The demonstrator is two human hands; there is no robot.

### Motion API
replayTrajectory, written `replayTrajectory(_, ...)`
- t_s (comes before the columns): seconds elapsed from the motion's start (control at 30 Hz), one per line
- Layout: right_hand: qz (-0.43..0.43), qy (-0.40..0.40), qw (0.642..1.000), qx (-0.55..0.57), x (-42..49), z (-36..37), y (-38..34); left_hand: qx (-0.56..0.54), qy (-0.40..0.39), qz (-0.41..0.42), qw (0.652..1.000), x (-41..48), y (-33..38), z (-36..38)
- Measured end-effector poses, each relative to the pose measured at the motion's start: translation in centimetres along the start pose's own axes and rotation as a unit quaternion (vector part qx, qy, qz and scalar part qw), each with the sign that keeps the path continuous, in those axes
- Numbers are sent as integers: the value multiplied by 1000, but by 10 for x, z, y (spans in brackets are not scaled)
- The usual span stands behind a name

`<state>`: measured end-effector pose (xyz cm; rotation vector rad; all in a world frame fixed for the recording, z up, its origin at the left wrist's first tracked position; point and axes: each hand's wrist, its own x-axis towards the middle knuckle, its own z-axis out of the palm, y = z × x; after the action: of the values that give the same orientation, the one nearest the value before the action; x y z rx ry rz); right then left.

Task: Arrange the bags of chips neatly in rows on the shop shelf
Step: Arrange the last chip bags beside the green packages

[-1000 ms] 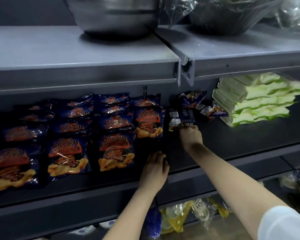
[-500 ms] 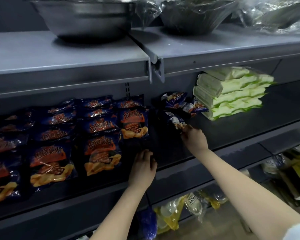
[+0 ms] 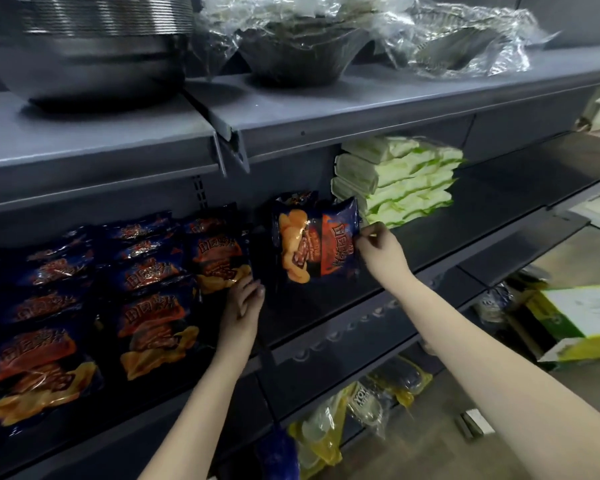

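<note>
Dark blue chip bags with orange print lie in rows (image 3: pixel 142 271) on the left half of the grey shop shelf (image 3: pixel 430 237). My right hand (image 3: pixel 381 252) pinches the edge of one chip bag (image 3: pixel 314 244), which is lifted off the shelf and turned sideways with its front facing me. My left hand (image 3: pixel 243 303) rests with curled fingers at the lower corner of the rightmost bag in the rows (image 3: pixel 219 263). Another chip bag (image 3: pixel 297 197) shows partly behind the lifted one.
A stack of green and white packs (image 3: pixel 399 181) stands on the same shelf just right of the lifted bag. Steel bowls (image 3: pixel 97 53) and plastic-wrapped bowls (image 3: pixel 298 46) fill the shelf above. Yellow bags (image 3: pixel 326 434) lie on the lowest shelf, a green and white carton (image 3: pixel 582 320) on the floor.
My right hand has pulled a chip bag from the loose pile at the back and lifted it, front towards me. My left hand moved up to the rightmost bag's corner. The view shifted right.
</note>
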<state>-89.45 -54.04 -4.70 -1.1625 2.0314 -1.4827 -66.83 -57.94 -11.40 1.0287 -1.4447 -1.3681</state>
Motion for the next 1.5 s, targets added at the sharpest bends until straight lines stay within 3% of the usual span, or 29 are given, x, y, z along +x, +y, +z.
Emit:
replayTrajectory(0.1,-4,-20,1000,10,-7,1,2,-98,-67,-48,992,2,20,7)
replayTrajectory(0.27,-24,-56,998,5,-21,12,7,-52,-160,-70,983,-7,16,10)
replayTrajectory(0.37,-49,-83,995,17,-29,20,9,-56,-171,-68,981,-17,5,7)
replayTrajectory(0.47,-65,-92,993,29,-36,25,7,-136,-142,-87,977,-25,0,5)
replayTrajectory(0.57,-65,-69,994,51,-37,33,6,-207,-57,-117,970,-22,-2,2)
replayTrajectory(0.67,-27,-63,994,89,-35,39,2,-354,20,-140,925,-14,5,1)
replayTrajectory(0.73,0,-128,985,113,-38,43,-4,-430,32,-136,892,-11,12,5)
replayTrajectory(0.83,4,-243,959,144,-54,55,-10,-448,21,-142,882,-18,15,21)
replayTrajectory(0.93,-23,-220,968,116,-64,69,-5,-438,17,-145,887,-25,5,28)
replayTrajectory(1.07,11,-204,970,134,-59,72,2,-437,86,-155,882,-21,-7,9)
replayTrajectory(1.13,20,-214,966,142,-52,72,3,-354,125,-111,920,-20,-10,-10)
replayTrajectory(1.2,24,-213,968,133,-45,77,4,-161,138,-29,977,-22,-7,-26)
replayTrajectory(1.23,23,-209,969,127,-41,81,6,-78,144,8,987,-23,-7,-32)
replayTrajectory(1.33,12,-217,969,119,-31,103,8,102,147,78,981,-28,-13,-42)
replayTrajectory(1.43,10,-239,966,99,-24,129,10,311,96,139,935,-31,-28,-46)
replayTrajectory(1.5,7,-246,966,82,-21,145,12,379,50,171,908,-33,-37,-49)
